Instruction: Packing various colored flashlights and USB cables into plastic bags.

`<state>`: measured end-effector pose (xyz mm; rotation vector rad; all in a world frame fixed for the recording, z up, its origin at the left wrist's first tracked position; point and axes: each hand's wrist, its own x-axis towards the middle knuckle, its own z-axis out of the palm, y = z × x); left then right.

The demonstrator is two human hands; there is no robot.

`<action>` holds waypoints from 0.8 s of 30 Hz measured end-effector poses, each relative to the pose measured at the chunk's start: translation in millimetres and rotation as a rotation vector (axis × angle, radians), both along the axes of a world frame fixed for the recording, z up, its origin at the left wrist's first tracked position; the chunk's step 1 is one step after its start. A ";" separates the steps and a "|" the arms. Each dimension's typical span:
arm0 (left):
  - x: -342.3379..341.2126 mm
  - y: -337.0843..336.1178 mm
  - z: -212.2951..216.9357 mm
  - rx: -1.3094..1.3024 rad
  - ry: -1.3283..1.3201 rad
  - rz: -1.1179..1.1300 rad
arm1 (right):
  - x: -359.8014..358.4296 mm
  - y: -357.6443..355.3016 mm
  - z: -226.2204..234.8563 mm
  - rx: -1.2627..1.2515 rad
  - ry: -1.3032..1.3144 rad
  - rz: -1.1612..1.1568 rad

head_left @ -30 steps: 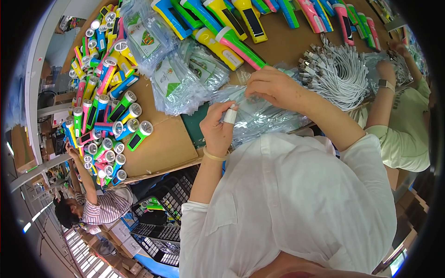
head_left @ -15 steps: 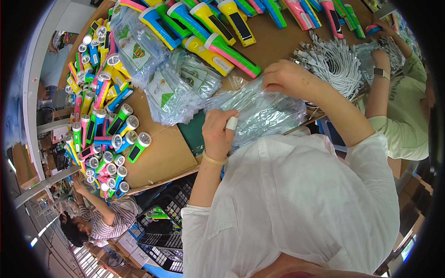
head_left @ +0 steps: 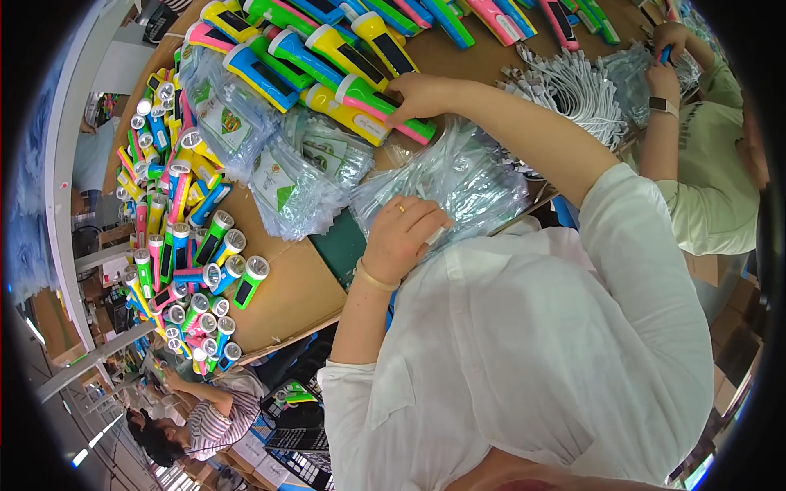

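Torch pink/green, yellow head; bags clear bluish; shirt white; cables white.

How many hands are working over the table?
3: left hand on the clear bags, right hand on a yellow-and-pink flashlight, a co-worker's hand by the white cables. Others may be hidden.

One view only, from a fisheye camera on the head, looking steeply down over a white-shirted torso onto the surface. It sits close to the chest and hands, farther from the torches along the top. Edges bend toward the dark round rim (the floor and another person show at lower left).
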<state>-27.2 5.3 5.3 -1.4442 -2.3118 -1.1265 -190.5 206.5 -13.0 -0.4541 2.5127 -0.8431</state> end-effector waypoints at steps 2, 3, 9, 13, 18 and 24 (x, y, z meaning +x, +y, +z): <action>-0.5 -4.9 -3.1 0.012 -0.023 0.006 | 9.6 7.0 8.1 -0.343 0.035 -0.032; 0.0 -6.7 -4.5 0.022 -0.014 0.026 | 13.5 11.6 17.9 -0.420 0.056 -0.037; 6.4 -13.0 -14.0 0.084 -0.043 0.115 | 82.8 21.5 104.2 -0.903 -0.058 -0.042; 9.0 -7.7 -12.3 0.210 -0.029 0.189 | 111.5 11.3 75.7 -0.754 -0.104 -0.021; 14.3 -8.8 -11.0 0.290 -0.071 0.281 | 120.9 18.9 67.8 -0.563 -0.051 0.122; 27.5 -21.5 -46.6 0.523 -0.598 0.391 | 120.3 16.0 81.6 -0.576 0.419 0.439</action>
